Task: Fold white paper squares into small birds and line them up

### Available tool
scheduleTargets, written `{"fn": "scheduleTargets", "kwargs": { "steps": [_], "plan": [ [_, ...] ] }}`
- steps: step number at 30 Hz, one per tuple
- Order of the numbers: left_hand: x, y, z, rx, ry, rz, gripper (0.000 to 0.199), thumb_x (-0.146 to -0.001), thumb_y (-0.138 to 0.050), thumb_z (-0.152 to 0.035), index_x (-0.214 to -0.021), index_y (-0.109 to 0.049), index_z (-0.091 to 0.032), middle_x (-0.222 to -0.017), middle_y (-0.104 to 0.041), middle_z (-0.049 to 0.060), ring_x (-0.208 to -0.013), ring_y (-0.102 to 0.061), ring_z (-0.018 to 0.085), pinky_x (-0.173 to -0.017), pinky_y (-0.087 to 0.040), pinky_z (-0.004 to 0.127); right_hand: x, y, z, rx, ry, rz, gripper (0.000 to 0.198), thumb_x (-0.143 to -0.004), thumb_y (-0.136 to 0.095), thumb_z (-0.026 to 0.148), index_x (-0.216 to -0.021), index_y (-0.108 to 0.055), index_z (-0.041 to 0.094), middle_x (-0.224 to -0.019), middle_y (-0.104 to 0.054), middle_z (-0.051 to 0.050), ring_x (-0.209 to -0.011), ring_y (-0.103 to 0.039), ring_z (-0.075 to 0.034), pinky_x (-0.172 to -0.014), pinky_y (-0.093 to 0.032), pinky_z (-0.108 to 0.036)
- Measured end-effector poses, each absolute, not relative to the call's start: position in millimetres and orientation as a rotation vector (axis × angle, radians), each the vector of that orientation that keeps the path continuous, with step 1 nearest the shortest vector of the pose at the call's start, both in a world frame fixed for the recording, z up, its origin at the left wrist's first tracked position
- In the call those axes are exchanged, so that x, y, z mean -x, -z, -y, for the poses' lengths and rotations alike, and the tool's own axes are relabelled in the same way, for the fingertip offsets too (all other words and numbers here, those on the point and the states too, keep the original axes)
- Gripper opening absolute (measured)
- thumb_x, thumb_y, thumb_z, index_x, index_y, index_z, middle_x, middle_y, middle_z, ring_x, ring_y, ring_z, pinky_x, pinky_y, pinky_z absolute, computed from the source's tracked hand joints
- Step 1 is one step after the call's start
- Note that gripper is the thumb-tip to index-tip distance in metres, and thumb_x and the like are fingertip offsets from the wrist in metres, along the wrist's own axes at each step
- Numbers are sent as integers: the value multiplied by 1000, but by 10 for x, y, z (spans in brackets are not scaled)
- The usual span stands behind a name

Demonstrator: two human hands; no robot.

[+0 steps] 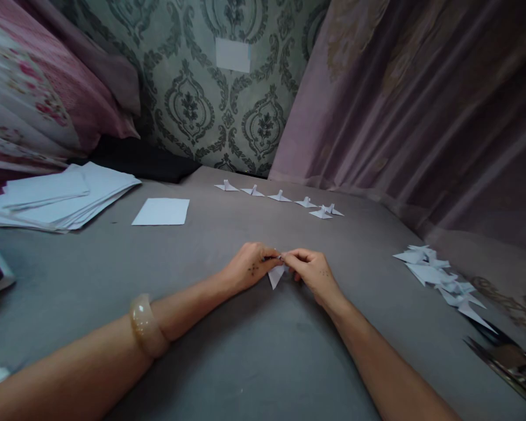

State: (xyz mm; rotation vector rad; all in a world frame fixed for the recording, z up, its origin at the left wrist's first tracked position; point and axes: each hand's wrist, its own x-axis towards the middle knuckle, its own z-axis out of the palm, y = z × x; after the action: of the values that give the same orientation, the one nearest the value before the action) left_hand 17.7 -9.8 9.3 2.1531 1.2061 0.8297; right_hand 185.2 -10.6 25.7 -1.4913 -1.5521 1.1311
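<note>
Head view: the left hand (251, 266) and right hand (313, 273), fingertips closed, pinch a small folded white paper (276, 277) just toward six o'clock from centre; on the worktop (228, 368), folded figures (279, 197) stand at twelve o'clock from it.

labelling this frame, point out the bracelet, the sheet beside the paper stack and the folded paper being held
Bracelet (147, 326), head view: middle of its band.
Sheet (161, 211), head view: middle of its face.
Folded paper (276, 276), head view: its lower flap.
</note>
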Motion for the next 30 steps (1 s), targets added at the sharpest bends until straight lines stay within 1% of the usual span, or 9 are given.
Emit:
{"fn": "scheduleTargets", "kwargs": {
  "steps": [6, 11, 15, 17, 20, 24, 30],
  "plan": [
    [-177, -87, 98, -2189, -854, -1195, 27, -90, -51, -32, -89, -74, -19, -79, -72, 4, -71, -62, 14, -65, -42, 21, -1846, -271, 100, 1512, -1379, 1322, 22, -63, -67, 35, -63, -64, 14, -50, -45, 5, -45, -37, -6, -38, -24, -19],
    [-186, -81, 96, -2194, -853, -1195, 25, -89, -52, -31, -88, -74, -18, -78, -72, 4, -70, -62, 14, -65, -42, 21, -1870, -219, 55, 1501, -1482, 1257, 18, -62, -66, 31, -58, -59, 14, -51, -45, 4, -45, -37, -5, -36, -20, -17],
    [-189, -73, 95, -2179, -862, -1200, 25, -89, -52, -30, -89, -74, -18, -78, -72, 4, -69, -62, 14, -63, -42, 21, -1880, -239, 44, 1490, -1536, 1191, 17, -61, -68, 28, -58, -58, 14, -56, -51, 2, -48, -40, -5, -34, -18, -16],
    [-191, -75, 96, -2182, -867, -1197, 26, -90, -51, -31, -89, -73, -18, -78, -71, 4, -68, -62, 13, -63, -42, 21, -1880, -260, 51, 1489, -1541, 1168, 17, -60, -68, 27, -57, -57, 14, -56, -51, 2, -48, -40, -5, -33, -17, -16],
    [-194, -77, 95, -2200, -865, -1180, 27, -90, -50, -32, -90, -73, -18, -77, -71, 4, -69, -62, 13, -64, -43, 21, -1882, -280, 60, 1498, -1554, 1175, 17, -61, -67, 26, -55, -55, 15, -54, -48, 4, -46, -38, -4, -32, -15, -16],
    [-193, -59, 85, -2208, -843, -1179, 28, -90, -50, -33, -90, -73, -19, -77, -71, 3, -71, -62, 14, -65, -43, 21, -1883, -281, 63, 1495, -1614, 1177, 17, -65, -64, 25, -57, -53, 15, -55, -48, 4, -42, -35, -2, -31, -13, -15],
    [-188, -30, 63, -2190, -841, -1185, 29, -91, -48, -34, -91, -73, -19, -75, -70, 3, -72, -61, 15, -67, -43, 23, -1878, -283, 67, 1506, -1590, 1177, 17, -67, -66, 26, -59, -56, 14, -58, -51, 3, -42, -36, -2, -31, -15, -15]
  ]
}}
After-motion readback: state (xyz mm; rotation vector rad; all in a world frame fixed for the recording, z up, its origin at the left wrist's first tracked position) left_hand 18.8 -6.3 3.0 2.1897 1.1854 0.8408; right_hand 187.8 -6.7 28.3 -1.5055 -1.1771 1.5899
